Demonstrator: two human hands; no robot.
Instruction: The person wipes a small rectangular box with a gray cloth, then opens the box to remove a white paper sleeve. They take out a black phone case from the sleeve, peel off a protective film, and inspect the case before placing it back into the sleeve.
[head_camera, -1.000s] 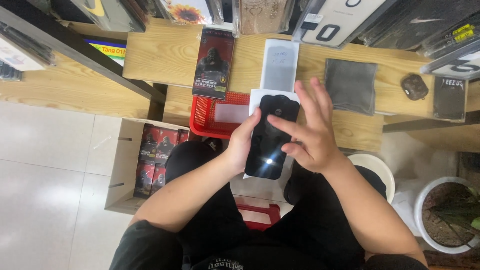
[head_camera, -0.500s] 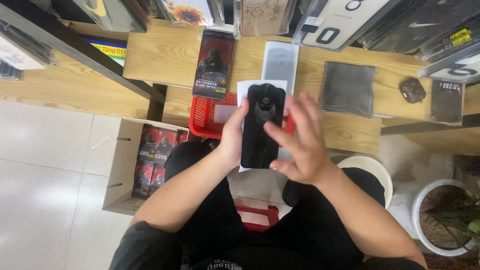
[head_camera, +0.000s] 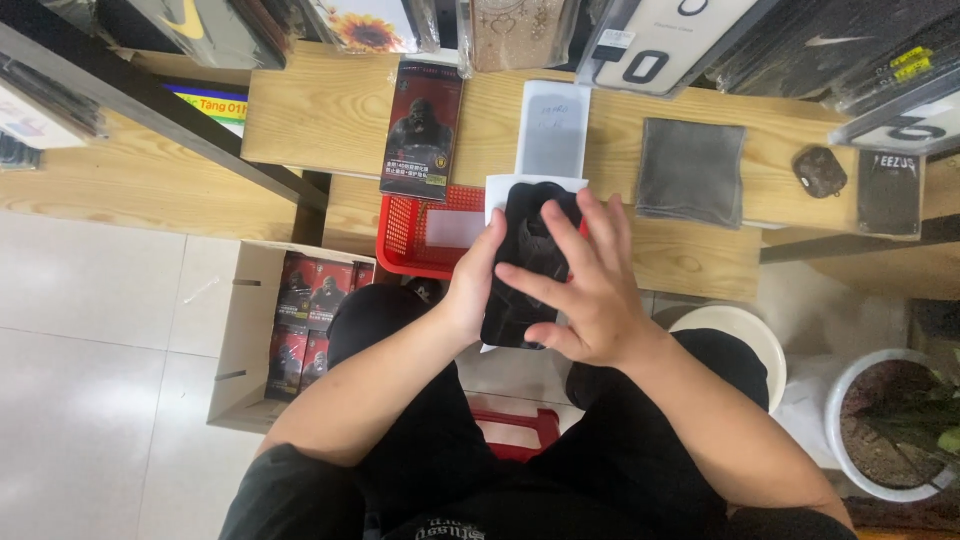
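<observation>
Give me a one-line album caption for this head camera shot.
Left hand holds a black phone while the right hand presses flat on it, above a red basket.

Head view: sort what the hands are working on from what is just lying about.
In hand:
- black phone, gripped at its edge by the left hand
- right hand, fingers spread flat over the phone
- white sheet behind the phone

Lying about:
- red basket
- grey cloth
- dark retail box
- cardboard carton of boxes
- white stool
- plant pot

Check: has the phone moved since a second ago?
Yes. The black phone, held in the left hand, moved up toward the wooden table; its top now overlaps the red basket.
</observation>
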